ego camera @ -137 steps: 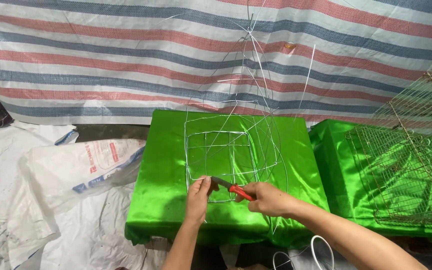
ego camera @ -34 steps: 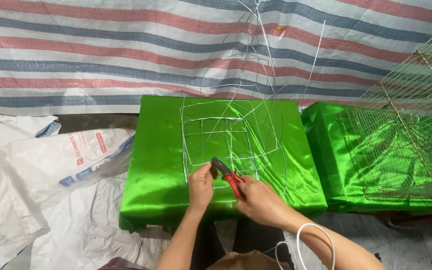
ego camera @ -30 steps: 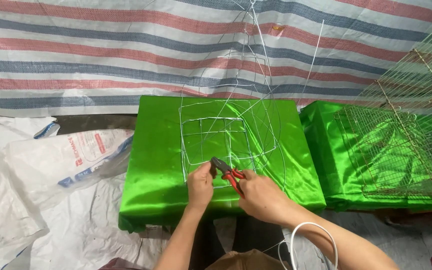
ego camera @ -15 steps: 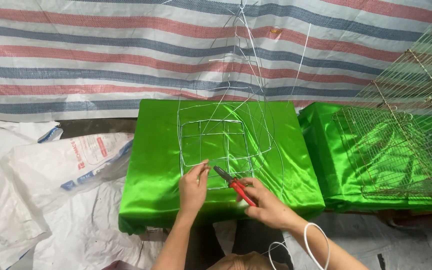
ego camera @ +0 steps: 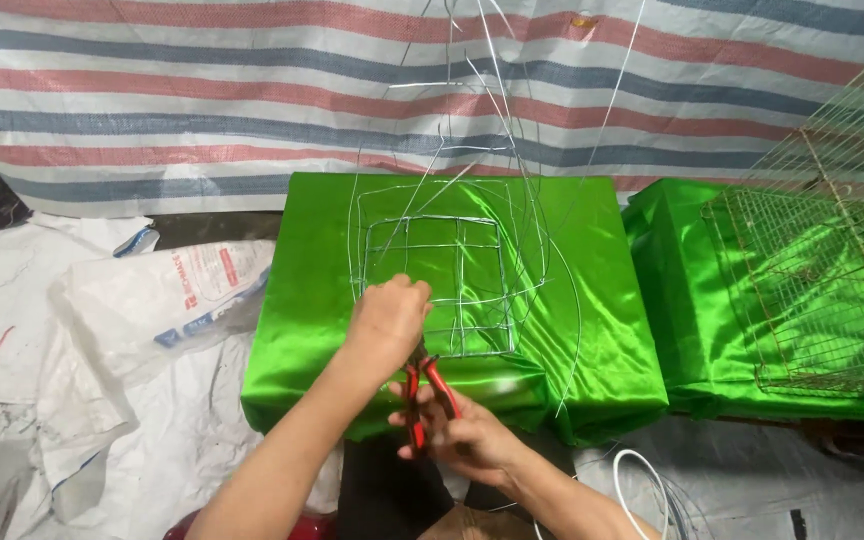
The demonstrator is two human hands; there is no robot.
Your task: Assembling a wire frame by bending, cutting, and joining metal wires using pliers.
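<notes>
Striped tarp (ego camera: pixel 202 90) is hanging as backdrop, far beyond the fingers; white sacks (ego camera: pixel 102 330) are lying on the floor, off to the left of both hands. Two green satin-covered blocks are serving as worktop: the main one (ego camera: pixel 592 330) right under the hands, a second (ego camera: pixel 682 280) to the right of them. A finished wire mesh cage (ego camera: pixel 832 290) is sitting on that second block, well apart from the fingers.

One square wire grid frame (ego camera: pixel 432 285) is lying flat on the main worktop, just ahead of the fingers, its loose wire ends sticking up and away toward the tarp. Long axis of the loose strands is running away from the person; the frame itself is about square.

Left hand (ego camera: pixel 387 325) is the nearer one: fingers are closing over the frame's near left corner, pinching wire there. Right hand (ego camera: pixel 467 440) is sitting just behind and below the left, fingers wrapping the red handles of one pair of pliers (ego camera: pixel 422 395), the handles spread a little. Pliers are pointing up-forward toward the left fingers; the nose is hiding behind the left hand, so cannot tell whether it is biting wire.

One white wire coil (ego camera: pixel 642 480) is lying on the floor right of the right wrist

Counts: two hands, one pliers, one grid frame, one cage, two green blocks
</notes>
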